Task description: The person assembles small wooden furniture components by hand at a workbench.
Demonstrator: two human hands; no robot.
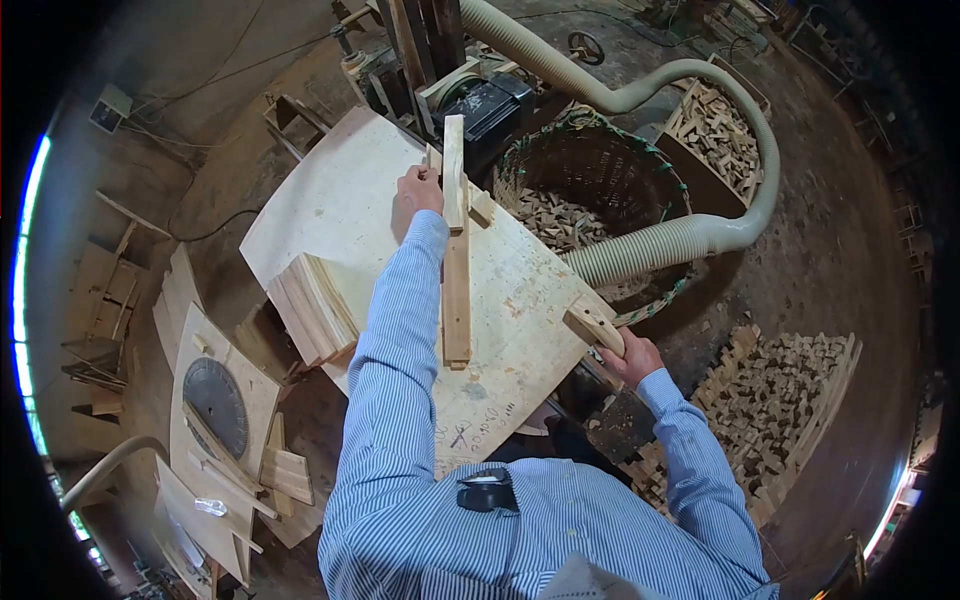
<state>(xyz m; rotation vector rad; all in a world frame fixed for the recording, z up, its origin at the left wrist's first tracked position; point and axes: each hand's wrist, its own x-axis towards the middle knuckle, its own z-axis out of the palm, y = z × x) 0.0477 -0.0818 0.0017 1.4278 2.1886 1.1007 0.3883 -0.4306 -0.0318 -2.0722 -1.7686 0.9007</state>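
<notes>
My left hand (420, 190) is at the far part of a pale wooden work table (350, 200), closed on a small wooden piece (433, 158) beside an upright wooden guide board (454, 175). My fingertips are partly hidden. From that board a long wooden strip (456, 300) runs back toward me along the table. At the table's right edge my right hand (636, 357) is wrapped round the end of a wooden block with dark holes (594, 328). A stack of curved wooden pieces (315, 310) stands on the table's left side, near my left forearm.
A motor (490, 105) sits beyond the table. A wicker basket (650, 165) of offcuts stands right of it, with a ribbed hose (660, 242) crossing. A box of wood scraps (715, 140) and a pile of blocks (780, 410) lie right. A round saw blade (215, 405) lies left.
</notes>
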